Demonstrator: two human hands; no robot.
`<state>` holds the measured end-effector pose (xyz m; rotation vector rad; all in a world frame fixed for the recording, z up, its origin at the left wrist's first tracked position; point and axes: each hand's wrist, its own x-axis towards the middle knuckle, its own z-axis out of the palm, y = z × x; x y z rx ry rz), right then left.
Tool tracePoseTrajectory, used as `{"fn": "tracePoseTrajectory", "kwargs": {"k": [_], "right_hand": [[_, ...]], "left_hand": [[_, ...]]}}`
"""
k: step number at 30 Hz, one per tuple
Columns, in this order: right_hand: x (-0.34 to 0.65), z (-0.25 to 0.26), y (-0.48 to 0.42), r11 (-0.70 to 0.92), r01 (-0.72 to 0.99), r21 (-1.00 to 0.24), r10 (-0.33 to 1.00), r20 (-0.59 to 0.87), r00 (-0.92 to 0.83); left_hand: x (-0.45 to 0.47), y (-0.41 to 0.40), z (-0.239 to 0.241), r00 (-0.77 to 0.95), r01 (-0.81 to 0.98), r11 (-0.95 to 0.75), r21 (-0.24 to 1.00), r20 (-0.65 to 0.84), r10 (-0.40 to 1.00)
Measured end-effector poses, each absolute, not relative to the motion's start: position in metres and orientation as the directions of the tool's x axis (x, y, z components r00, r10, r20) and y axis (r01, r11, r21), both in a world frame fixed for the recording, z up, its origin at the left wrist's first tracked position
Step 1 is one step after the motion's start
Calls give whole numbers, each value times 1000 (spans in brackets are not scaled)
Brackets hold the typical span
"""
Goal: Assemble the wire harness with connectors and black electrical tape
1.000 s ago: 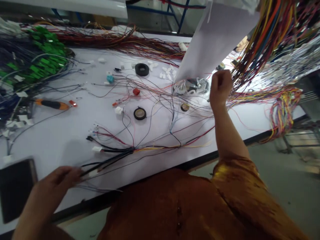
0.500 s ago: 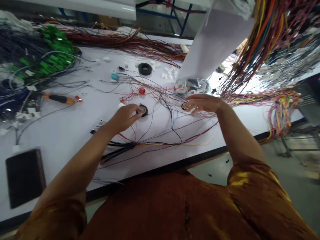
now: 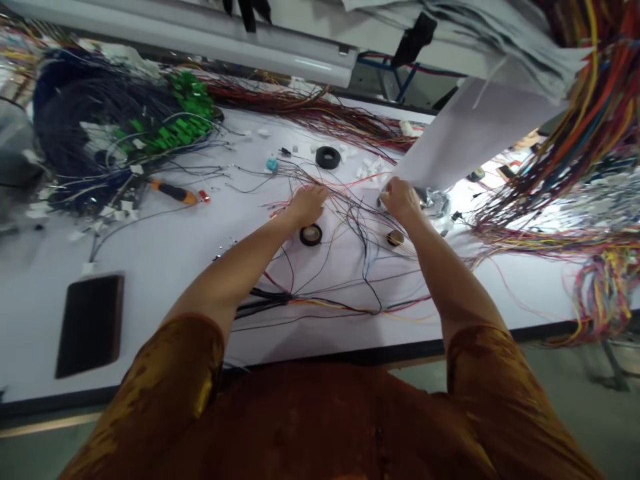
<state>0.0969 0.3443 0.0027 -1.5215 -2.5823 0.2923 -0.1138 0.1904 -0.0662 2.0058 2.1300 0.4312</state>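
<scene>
My left hand [image 3: 309, 205] lies over thin wires [image 3: 340, 193], its fingers bent down and closed on some of them. Just below it sits a roll of black tape [image 3: 311, 235], flat on the table. My right hand [image 3: 401, 199] is closed in a pinch at the right end of these wires, beside a clear plastic bag [image 3: 436, 202]; what its fingertips hold is hidden. A second tape roll [image 3: 395, 238] lies below the right hand. Nearer my body, a black-sleeved wire harness [image 3: 273, 297] stretches across the table. A light-blue connector [image 3: 271, 164] lies left of the wires.
A larger black tape roll [image 3: 328, 157] and white connectors [image 3: 373, 168] lie behind. To the left are an orange-and-black screwdriver [image 3: 174, 192], green connectors [image 3: 187, 110] and a dark phone-like slab [image 3: 91, 325]. A white sheet [image 3: 450, 143] and colourful wires [image 3: 595, 100] hang at the right.
Both hands have left the two tape rolls, which stay on the table. They have moved farther from my body onto the wires. The view has shifted left.
</scene>
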Motion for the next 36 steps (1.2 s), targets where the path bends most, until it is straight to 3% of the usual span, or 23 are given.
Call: {"fn": "tracePoseTrajectory", "kwargs": {"k": [5,9,12,15,18,21,25,28,30,33,35,36], "right_hand": [[85,31,354,364,818,-446,876,-134,-463],[123,46,351,308,622,-720,688,-282,-668],[138,38,338,114,651,-751,440,-549,-711],[114,20,316,-85,657,-749,362,-638,-680],[70,8,296,-157,622,-767,425,-621,-659],[50,19,293,-125,513,-849,679,-450,-580],[85,57,308,39,161,-986,938,-19,-346],[125,75,301,292,-7,-956,945,290,-154],[141,76,280,270,28,-962,926,252,-283],[151,64,233,140,134,-981,874,59,-483],[153,51,201,142,199,-970,814,0,-581],[154,44,186,162,240,-957,758,-35,-651]], "left_hand": [[-146,186,-60,-325,918,326,226,-45,945],[-184,169,-56,-471,862,474,178,-62,880],[-191,163,-54,-497,853,488,186,0,868],[-178,170,-57,-340,925,308,223,123,932],[-170,179,-66,-179,950,153,271,74,981],[-179,179,-78,-289,915,279,293,-11,957],[-205,169,-87,-437,862,418,286,3,899],[-218,171,-81,-488,831,472,293,-19,872],[-218,174,-68,-517,791,499,354,-49,855],[-194,167,-42,-532,738,480,474,-29,846],[-159,148,-25,-426,721,358,593,-28,904],[-138,136,-18,-225,595,189,781,-64,972]]}}
